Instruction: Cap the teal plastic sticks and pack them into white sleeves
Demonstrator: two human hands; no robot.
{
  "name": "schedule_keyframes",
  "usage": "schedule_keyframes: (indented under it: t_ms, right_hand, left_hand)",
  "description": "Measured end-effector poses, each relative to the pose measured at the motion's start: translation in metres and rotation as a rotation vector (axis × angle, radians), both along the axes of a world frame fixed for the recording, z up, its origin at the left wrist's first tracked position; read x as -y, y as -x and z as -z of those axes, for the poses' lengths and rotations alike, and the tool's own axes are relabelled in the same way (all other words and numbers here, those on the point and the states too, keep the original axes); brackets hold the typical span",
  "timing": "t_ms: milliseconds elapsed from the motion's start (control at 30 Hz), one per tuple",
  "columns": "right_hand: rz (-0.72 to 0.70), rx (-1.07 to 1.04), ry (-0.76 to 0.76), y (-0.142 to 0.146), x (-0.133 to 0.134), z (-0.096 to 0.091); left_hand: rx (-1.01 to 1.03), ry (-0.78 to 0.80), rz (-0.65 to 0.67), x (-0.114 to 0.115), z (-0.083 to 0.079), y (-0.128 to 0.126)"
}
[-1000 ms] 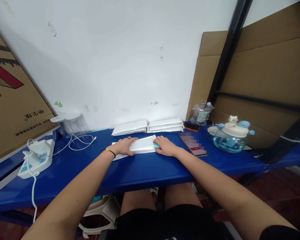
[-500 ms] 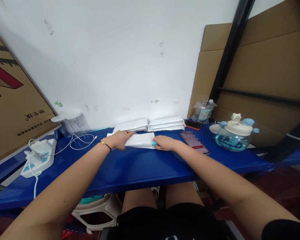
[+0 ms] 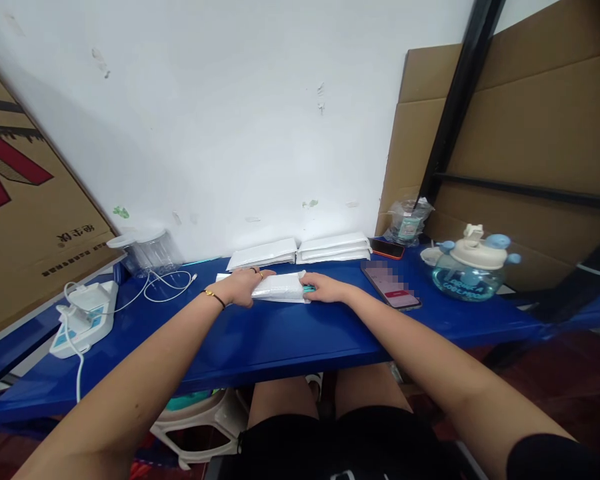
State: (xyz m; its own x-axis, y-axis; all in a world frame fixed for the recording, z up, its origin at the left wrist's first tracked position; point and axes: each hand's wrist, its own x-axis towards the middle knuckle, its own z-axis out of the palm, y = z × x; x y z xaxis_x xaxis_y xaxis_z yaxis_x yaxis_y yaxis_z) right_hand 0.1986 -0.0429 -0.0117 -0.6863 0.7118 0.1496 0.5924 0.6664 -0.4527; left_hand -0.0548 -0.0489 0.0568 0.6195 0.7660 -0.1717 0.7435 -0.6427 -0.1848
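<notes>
A white padded envelope (image 3: 280,287) lies on the blue table (image 3: 290,340) in front of me. My left hand (image 3: 243,285) grips its left end, fingers curled over the top edge. My right hand (image 3: 325,288) closes on its right end, where a small teal object (image 3: 309,288) shows at the opening. Two stacks of white padded envelopes (image 3: 300,250) lie behind against the wall.
Two phones (image 3: 393,285) lie right of my hands, beside a blue water jug (image 3: 473,267) and a plastic-wrapped item (image 3: 406,223). At the left are a white device with cable (image 3: 87,313) and clear jars (image 3: 147,250). Cardboard sheets lean on both sides.
The envelope has been drawn slightly toward me and both hands have closed in on its ends; it now looks more bunched or folded than a second ago.
</notes>
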Motion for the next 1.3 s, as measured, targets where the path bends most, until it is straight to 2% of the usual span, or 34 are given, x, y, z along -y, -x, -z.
schedule_keyframes:
  t_ms: [67, 233, 367, 500, 700, 833, 967, 1100, 1300]
  right_hand:
    - [-0.039, 0.023, -0.030, 0.000, -0.002, 0.001]
    - [-0.013, 0.100, -0.149, 0.005, 0.002, 0.002]
    - [-0.005, 0.221, -0.210, 0.001, 0.003, -0.001]
    - [0.027, 0.310, -0.254, -0.016, 0.000, -0.002]
    - [0.103, 0.292, -0.280, -0.033, -0.001, 0.004]
    - [0.094, 0.182, -0.251, -0.033, 0.004, 0.006]
    - [0.094, 0.108, -0.232, -0.033, 0.008, 0.006]
    - [0.103, 0.078, -0.208, -0.033, 0.010, 0.006]
    - [0.115, 0.075, -0.220, -0.032, 0.014, 0.006]
  left_hand:
    - [-0.002, 0.001, 0.006, 0.000, -0.002, 0.000]
    - [-0.015, -0.033, 0.019, 0.001, -0.009, -0.006]
    - [-0.053, -0.047, -0.010, 0.001, -0.014, -0.001]
    - [-0.075, -0.085, -0.048, -0.001, -0.025, 0.019]
    - [-0.102, -0.131, -0.163, -0.006, -0.045, 0.070]
    - [-0.102, -0.148, -0.210, 0.001, -0.041, 0.097]
    - [-0.121, -0.235, -0.213, 0.007, -0.041, 0.102]
    - [-0.146, -0.355, -0.179, 0.004, -0.064, 0.090]
    - [-0.139, -0.424, -0.142, 0.001, -0.104, 0.065]
